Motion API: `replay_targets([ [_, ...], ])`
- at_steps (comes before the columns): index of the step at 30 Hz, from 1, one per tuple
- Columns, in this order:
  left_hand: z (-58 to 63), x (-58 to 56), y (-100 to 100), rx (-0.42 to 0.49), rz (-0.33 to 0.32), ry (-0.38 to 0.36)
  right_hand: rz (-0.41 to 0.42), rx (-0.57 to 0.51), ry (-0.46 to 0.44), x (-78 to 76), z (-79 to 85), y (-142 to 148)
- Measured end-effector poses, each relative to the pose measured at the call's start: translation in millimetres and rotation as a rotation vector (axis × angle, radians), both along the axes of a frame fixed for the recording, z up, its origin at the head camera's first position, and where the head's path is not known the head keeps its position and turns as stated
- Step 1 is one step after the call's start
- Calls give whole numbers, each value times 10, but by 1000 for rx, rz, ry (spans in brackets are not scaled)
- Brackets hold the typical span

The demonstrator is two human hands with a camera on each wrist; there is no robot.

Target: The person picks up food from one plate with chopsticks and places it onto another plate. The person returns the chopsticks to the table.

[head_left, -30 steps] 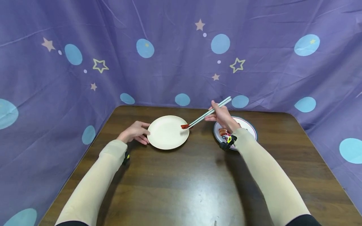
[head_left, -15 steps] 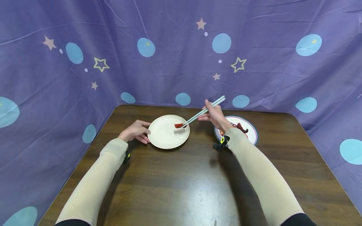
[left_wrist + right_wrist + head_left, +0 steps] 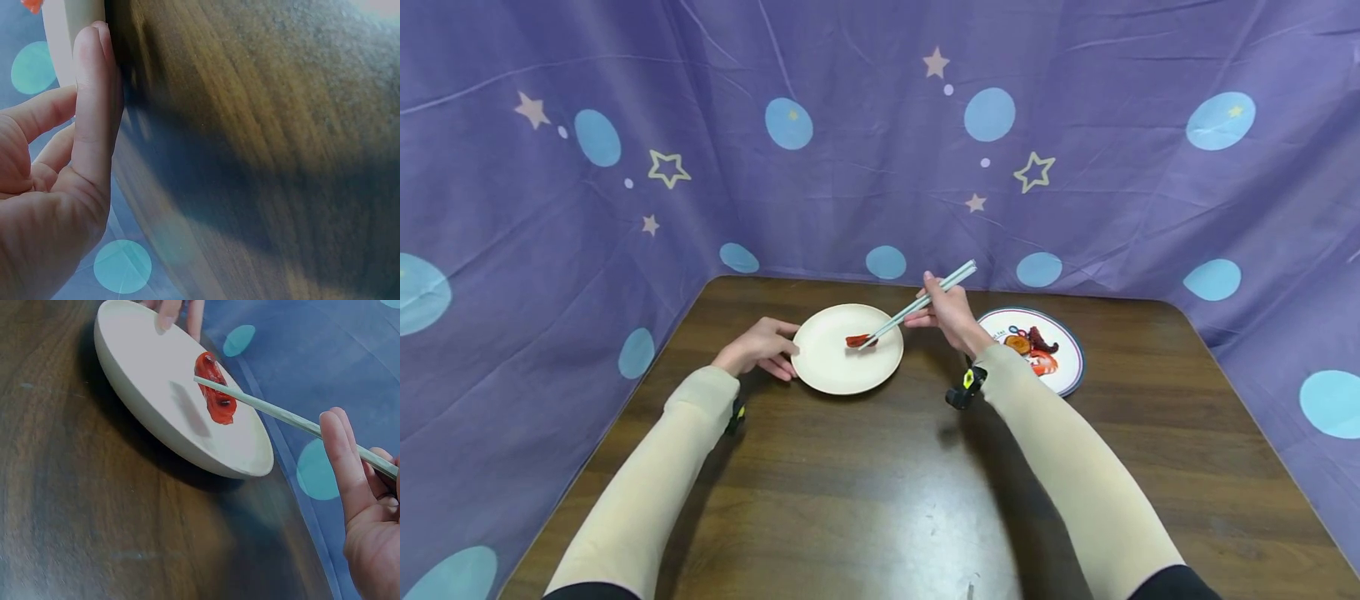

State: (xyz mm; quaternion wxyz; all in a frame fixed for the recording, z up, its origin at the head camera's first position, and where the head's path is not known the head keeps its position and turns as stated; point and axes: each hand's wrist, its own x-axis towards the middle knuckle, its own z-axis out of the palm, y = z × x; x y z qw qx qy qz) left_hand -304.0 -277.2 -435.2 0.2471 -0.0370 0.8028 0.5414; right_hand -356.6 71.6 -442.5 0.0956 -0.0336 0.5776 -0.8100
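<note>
head view, hands [image 3: 953, 318] [image 3: 763, 346] holding chopsticks [image 3: 896, 320], seemingly pinching plate [image 3: 835, 371]

Purple cloth [image 3: 865, 175] behind and along both sides, creased, printed with blue ovals [image 3: 989, 114] and stars [image 3: 936, 62]. Brown wood-grain table [image 3: 820, 483], far corners rounded. Pale glare [image 3: 925, 525] near side, probably reflected lamplight; hard to tell.

On the right, the right hand [image 3: 369, 525] holds a pale green chopstick [image 3: 275, 410], which passes in front of a glossy red piece [image 3: 219, 411] with dark spots. This piece is over the cream plate [image 3: 147, 362], but I cannot tell whether they touch. At left, the left hand [image 3: 176, 311] touches the rim. Wooden table [image 3: 75, 487] is near; blue curtain [image 3: 287, 356] hangs far.
</note>
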Motion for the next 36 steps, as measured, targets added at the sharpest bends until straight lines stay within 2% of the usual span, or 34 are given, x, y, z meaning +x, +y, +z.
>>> replay_targets([
  [13, 14, -4, 1, -1, 6, 8, -28, 8, -16, 9, -33, -190],
  [24, 18, 22, 10, -8, 15, 8, -6, -2, -17, 62, -31, -387],
  [36, 29, 40, 18, -10, 14, 7, -20, 2, -32, 116, -49, -543],
])
